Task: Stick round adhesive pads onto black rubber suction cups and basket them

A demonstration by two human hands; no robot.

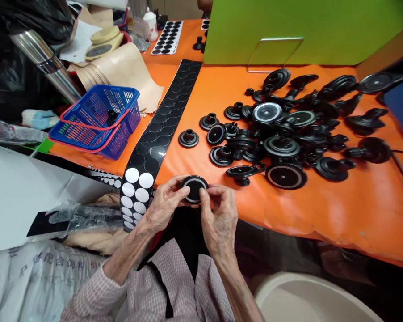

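Observation:
Between my two hands, at the table's front edge, is a round black disc (195,190) with a pale ring on its face. My left hand (170,199) grips its left side, the thumb lying on the face. On the other side my right hand (220,210) holds the rim, its thumb pressing the face. Just left of them hangs a long black strip of round stickers (154,134); white circles (132,175) show where its lower end drapes over the edge. A heap of similar black knobbed discs (282,143) lies on the right.
An orange-covered table (255,210) spans the view. A blue basket (101,120) with a pink handle stands left, a black part (112,117) inside. Behind are a steel flask (44,62), a yellow scale (103,43) and a green panel (308,31). A cream tub (288,286) sits below.

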